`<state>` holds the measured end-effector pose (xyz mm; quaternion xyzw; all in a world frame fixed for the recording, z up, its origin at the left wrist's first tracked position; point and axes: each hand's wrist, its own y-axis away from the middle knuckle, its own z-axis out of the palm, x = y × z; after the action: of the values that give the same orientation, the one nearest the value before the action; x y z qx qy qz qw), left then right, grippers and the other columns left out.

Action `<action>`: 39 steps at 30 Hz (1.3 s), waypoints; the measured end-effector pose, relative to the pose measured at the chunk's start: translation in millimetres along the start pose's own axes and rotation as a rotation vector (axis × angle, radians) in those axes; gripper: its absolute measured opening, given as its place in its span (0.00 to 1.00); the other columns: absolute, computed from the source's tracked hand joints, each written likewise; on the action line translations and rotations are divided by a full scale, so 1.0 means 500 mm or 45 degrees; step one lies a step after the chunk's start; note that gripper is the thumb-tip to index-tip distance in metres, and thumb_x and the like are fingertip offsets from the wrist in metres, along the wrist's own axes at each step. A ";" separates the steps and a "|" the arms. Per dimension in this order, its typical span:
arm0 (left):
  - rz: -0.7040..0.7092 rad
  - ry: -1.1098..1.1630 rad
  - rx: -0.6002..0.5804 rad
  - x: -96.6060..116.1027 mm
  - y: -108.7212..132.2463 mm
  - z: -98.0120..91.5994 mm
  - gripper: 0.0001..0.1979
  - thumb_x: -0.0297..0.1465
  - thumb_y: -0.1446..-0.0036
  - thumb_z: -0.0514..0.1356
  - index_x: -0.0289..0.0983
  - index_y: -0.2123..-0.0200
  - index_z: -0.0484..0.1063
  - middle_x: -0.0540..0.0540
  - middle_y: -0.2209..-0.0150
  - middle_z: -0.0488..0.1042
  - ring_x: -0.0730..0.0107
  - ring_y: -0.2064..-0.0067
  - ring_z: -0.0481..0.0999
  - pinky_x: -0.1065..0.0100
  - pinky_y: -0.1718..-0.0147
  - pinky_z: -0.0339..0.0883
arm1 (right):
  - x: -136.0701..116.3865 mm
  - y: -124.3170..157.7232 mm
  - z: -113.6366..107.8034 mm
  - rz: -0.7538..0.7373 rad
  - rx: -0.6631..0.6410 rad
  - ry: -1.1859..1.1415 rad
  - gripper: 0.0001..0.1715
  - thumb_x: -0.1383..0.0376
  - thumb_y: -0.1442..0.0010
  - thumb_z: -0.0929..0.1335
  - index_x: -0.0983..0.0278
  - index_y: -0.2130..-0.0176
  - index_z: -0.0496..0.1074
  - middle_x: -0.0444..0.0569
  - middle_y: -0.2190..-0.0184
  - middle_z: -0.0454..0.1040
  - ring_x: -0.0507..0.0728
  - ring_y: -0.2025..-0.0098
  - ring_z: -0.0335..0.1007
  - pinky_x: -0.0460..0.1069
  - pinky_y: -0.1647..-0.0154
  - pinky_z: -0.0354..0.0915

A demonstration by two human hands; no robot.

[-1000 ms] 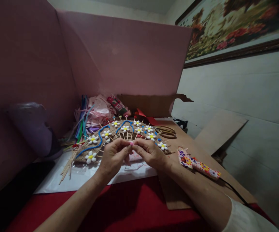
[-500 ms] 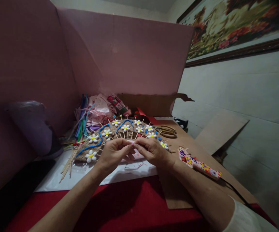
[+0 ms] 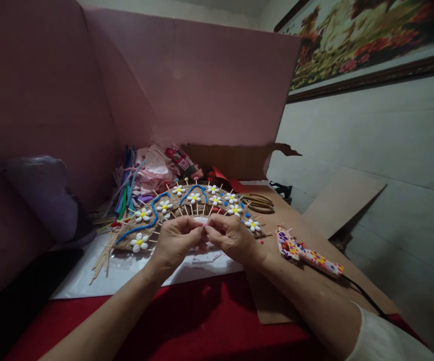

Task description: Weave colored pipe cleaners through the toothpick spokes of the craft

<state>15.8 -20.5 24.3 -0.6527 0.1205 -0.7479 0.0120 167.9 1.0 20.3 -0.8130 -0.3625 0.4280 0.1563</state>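
A tiny pink piece (image 3: 204,225), too small to name, sits between my fingertips. My left hand (image 3: 177,243) pinches it from one side with thumb and forefinger. From the other side my right hand (image 3: 234,239) closes on the same piece, its fingers bent in. Just beyond both hands stands a twine-wrapped arch (image 3: 177,204) with white-petalled, yellow-centred flowers, blue wavy strips and blue dots. Small wooden sticks poke out along its edges, several tipped with coloured bits. My hands cover part of its inner curve and the pale pink thing behind them.
A flower-patterned glue gun (image 3: 309,256) with a black cord lies on the cardboard (image 3: 273,301) at right. Scissors (image 3: 258,203) rest behind it. Wooden sticks (image 3: 100,260), pipe cleaners (image 3: 124,193) and crumpled pink material (image 3: 155,168) are at left. Pink panels (image 3: 202,85) stand behind.
Both hands stay together at nearly the same spot, with the fingers slightly shifted around the pink piece. The whole view has moved slightly.
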 end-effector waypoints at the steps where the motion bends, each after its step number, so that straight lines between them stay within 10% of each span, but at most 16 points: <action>1: 0.021 -0.032 0.033 -0.003 0.001 0.004 0.10 0.32 0.58 0.66 0.32 0.77 0.70 0.50 0.83 0.74 0.72 0.83 0.73 0.73 0.82 0.68 | 0.000 0.002 0.006 0.003 0.041 0.023 0.09 0.70 0.45 0.62 0.65 0.77 0.63 0.38 0.84 0.58 0.46 0.82 0.52 0.42 0.80 0.49; 6: 0.136 -0.145 0.124 -0.021 0.001 0.013 0.08 0.32 0.54 0.63 0.32 0.75 0.70 0.51 0.81 0.73 0.72 0.81 0.73 0.71 0.81 0.69 | 0.004 0.002 0.015 0.020 0.137 0.101 0.10 0.69 0.45 0.62 0.65 0.77 0.62 0.38 0.84 0.57 0.46 0.83 0.51 0.42 0.80 0.47; 23: 0.028 -0.527 -0.399 0.006 -0.004 -0.015 0.16 0.40 0.43 0.53 0.33 0.73 0.65 0.51 0.78 0.66 0.76 0.80 0.68 0.71 0.82 0.68 | 0.014 -0.019 -0.050 -0.064 -0.327 0.090 0.13 0.68 0.41 0.62 0.67 0.76 0.66 0.39 0.82 0.59 0.46 0.79 0.54 0.43 0.77 0.49; 39: 0.127 -0.759 -0.507 0.009 -0.008 -0.026 0.18 0.40 0.40 0.47 0.35 0.74 0.64 0.52 0.77 0.61 0.78 0.77 0.60 0.75 0.81 0.56 | 0.029 -0.013 -0.036 -0.046 -0.383 0.045 0.11 0.66 0.39 0.60 0.65 0.72 0.65 0.40 0.77 0.62 0.47 0.75 0.57 0.43 0.73 0.51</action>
<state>3.0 -15.2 28.1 -0.8250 0.2869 -0.4849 -0.0442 184.8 17.0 26.0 -0.8280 -0.4343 0.3516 0.0467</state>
